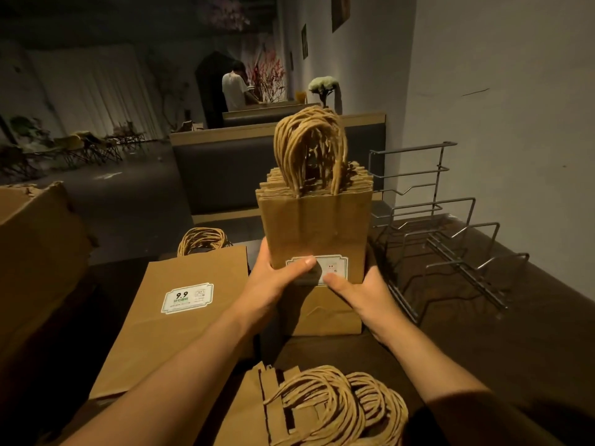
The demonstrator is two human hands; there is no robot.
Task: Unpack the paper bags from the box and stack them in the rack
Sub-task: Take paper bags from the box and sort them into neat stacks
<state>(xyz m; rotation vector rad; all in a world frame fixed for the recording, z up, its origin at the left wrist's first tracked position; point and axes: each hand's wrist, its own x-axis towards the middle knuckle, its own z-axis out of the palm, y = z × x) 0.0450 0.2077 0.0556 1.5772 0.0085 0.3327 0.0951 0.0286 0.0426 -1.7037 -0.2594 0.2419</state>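
While both my hands, left hand (273, 278) and right hand (360, 291), clamp the upright bag bundle (314, 220) low down, handles up, rack (450, 239) sits just right, nearer my right hand

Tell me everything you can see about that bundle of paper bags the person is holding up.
The bundle of paper bags is a thick stack of flat-folded brown kraft bags stood upright, mouths up, with their twisted paper handles arching together on top. The front bag bears a white label, partly covered by thumbs. The left hand and right hand grip its lower sides. Its bottom edge meets another flat bag lying on the dark table, left of the wire rack.
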